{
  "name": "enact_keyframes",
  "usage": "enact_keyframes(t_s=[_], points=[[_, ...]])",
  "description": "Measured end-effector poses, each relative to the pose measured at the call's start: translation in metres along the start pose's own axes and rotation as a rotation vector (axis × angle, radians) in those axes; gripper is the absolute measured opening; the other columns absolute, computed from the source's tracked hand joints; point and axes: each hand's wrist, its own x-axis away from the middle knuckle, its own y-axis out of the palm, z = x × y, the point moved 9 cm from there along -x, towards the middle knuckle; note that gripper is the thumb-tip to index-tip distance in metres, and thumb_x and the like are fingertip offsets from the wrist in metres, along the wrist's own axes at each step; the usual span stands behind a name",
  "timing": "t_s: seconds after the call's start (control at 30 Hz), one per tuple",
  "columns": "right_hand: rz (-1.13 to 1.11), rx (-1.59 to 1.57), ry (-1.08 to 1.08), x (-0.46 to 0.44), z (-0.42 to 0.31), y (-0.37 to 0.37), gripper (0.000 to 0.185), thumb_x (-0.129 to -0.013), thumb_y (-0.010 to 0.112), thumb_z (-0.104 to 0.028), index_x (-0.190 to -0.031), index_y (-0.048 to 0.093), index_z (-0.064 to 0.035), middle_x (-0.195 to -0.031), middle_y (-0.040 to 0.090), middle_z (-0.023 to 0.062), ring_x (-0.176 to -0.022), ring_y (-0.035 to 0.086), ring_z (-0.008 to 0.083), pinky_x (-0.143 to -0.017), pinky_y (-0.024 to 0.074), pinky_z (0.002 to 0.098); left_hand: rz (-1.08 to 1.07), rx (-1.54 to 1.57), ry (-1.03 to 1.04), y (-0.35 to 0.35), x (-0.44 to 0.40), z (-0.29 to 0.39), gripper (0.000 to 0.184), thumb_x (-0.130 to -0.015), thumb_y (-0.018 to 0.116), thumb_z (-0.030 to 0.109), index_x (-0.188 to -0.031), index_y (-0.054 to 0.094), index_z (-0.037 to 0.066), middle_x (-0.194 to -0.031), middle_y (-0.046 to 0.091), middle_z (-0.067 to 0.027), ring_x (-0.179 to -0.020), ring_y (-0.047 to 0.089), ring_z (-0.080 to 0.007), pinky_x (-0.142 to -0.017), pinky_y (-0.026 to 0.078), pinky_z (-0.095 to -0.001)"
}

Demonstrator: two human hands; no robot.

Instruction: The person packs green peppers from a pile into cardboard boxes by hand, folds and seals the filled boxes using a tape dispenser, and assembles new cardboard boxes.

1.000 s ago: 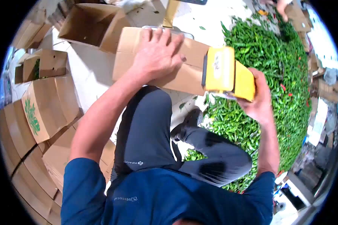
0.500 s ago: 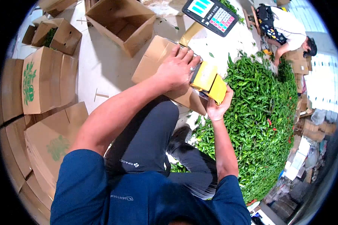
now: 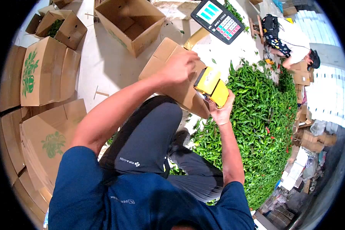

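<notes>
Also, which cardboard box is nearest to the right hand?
The cardboard box under the yellow tape dispenser in the right hand; the other boxes stand farther away.

I have one view, with no second to share the scene: it looks from the wearer's head, forward and steeply down (the rim bends everything round). The wearer's shirt (image 3: 149, 203) fills the near bottom edge, the carton (image 3: 176, 82) sits mid-picture, and the crouching person (image 3: 293, 40) is farther off, upper right.
</notes>
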Motion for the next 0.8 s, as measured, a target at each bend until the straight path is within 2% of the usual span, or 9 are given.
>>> enact_keyframes(t_s=[0.1, 0.13, 0.23, 0.37, 0.5, 0.6, 0.63, 0.7, 0.8], points=[[-0.009, 0.062, -0.092, -0.001, -0.009, -0.002, 0.068, -0.071, 0.091, -0.019, -0.120, 0.048, -0.0003, -0.106, 0.056, 0.0162, -0.091, 0.063, 0.0321, -0.081, 0.0531, 0.0404, -0.164, 0.735, -0.894, -0.012, 0.034, 0.008, 0.039, -0.100, 0.056, 0.034, -0.111, 0.067, -0.001, -0.098, 0.070, -0.0159, -0.089, 0.068, -0.0225, -0.085, 0.054, -0.0329], [-0.016, 0.024, -0.052, -0.001, -0.006, -0.002, 0.070, -0.071, 0.091, -0.018, -0.123, 0.047, 0.0004, -0.109, 0.056, 0.0173, -0.093, 0.065, 0.0318, -0.082, 0.0539, 0.0396, -0.262, 0.862, -0.938, -0.004, 0.042, 0.020, 0.039, -0.100, 0.058, 0.036, -0.105, 0.067, -0.002, -0.088, 0.070, -0.0091, -0.074, 0.066, -0.0143, -0.070, 0.054, -0.0276], [-0.020, -0.025, -0.013, -0.002, -0.003, -0.001, 0.069, -0.072, 0.091, -0.017, -0.122, 0.047, 0.0007, -0.108, 0.058, 0.0169, -0.093, 0.067, 0.0311, -0.081, 0.0551, 0.0384, -0.266, 0.812, -0.869, -0.004, 0.038, 0.048, 0.040, -0.101, 0.058, 0.037, -0.102, 0.068, -0.001, -0.088, 0.070, -0.0082, -0.074, 0.066, -0.0141, -0.065, 0.054, -0.0276], [-0.019, -0.036, -0.003, -0.004, -0.011, -0.002, 0.069, -0.072, 0.090, -0.016, -0.122, 0.045, 0.0003, -0.103, 0.062, 0.0157, -0.091, 0.068, 0.0297, -0.080, 0.0561, 0.0375, -0.179, 0.561, -0.866, -0.003, 0.035, 0.030, 0.036, -0.101, 0.057, 0.033, -0.100, 0.069, -0.001, -0.088, 0.071, -0.0115, -0.076, 0.067, -0.0144, -0.063, 0.053, -0.0277], [-0.029, -0.020, -0.047, -0.005, -0.015, -0.002, 0.067, -0.073, 0.087, -0.012, -0.123, 0.043, -0.0004, -0.099, 0.063, 0.0150, -0.090, 0.068, 0.0274, -0.079, 0.0558, 0.0370, -0.036, -0.023, -0.484, -0.046, 0.014, 0.058, 0.026, -0.099, 0.056, 0.022, -0.099, 0.069, 0.000, -0.084, 0.069, -0.0105, -0.072, 0.066, -0.0175, -0.067, 0.053, -0.0335], [-0.065, 0.000, -0.011, -0.003, -0.016, 0.000, 0.062, -0.072, 0.080, -0.005, -0.122, 0.043, -0.0001, -0.100, 0.061, 0.0144, -0.087, 0.067, 0.0283, -0.079, 0.0547, 0.0366, 0.250, -0.155, 0.058, -0.146, 0.009, 0.076, 0.023, -0.098, 0.056, 0.021, -0.096, 0.069, 0.002, -0.078, 0.068, -0.0063, -0.070, 0.064, -0.0211, -0.071, 0.052, -0.0353], [-0.091, 0.031, 0.017, -0.005, -0.019, -0.003, 0.061, -0.073, 0.080, -0.005, -0.121, 0.044, -0.0003, -0.101, 0.059, 0.0157, -0.089, 0.065, 0.0297, -0.081, 0.0536, 0.0378, 0.310, -0.419, 0.107, -0.188, 0.004, 0.072, 0.025, -0.099, 0.058, 0.026, -0.095, 0.069, 0.004, -0.073, 0.064, -0.0037, -0.065, 0.060, -0.0166, -0.064, 0.049, -0.0305], [-0.136, 0.041, 0.026, -0.006, -0.021, 0.001, 0.059, -0.077, 0.077, -0.007, -0.125, 0.042, 0.0004, -0.106, 0.056, 0.0160, -0.093, 0.063, 0.0262, -0.085, 0.0516, 0.0345, 0.278, -0.153, -0.480, -0.247, 0.027, -0.035, 0.031, -0.100, 0.057, 0.029, -0.092, 0.068, 0.002, -0.073, 0.061, -0.0026, -0.065, 0.056, -0.0107, -0.061, 0.047, -0.0295], [-0.099, 0.122, -0.038, -0.015, -0.040, 0.004, 0.055, -0.074, 0.080, -0.008, -0.118, 0.047, -0.0007, -0.104, 0.057, 0.0181, -0.093, 0.064, 0.0337, -0.085, 0.0518, 0.0393, 0.257, 0.012, -0.636, -0.214, 0.069, -0.126, 0.032, -0.102, 0.056, 0.032, -0.092, 0.068, 0.004, -0.067, 0.053, 0.0019, -0.060, 0.047, -0.0073, -0.052, 0.040, -0.0261]])
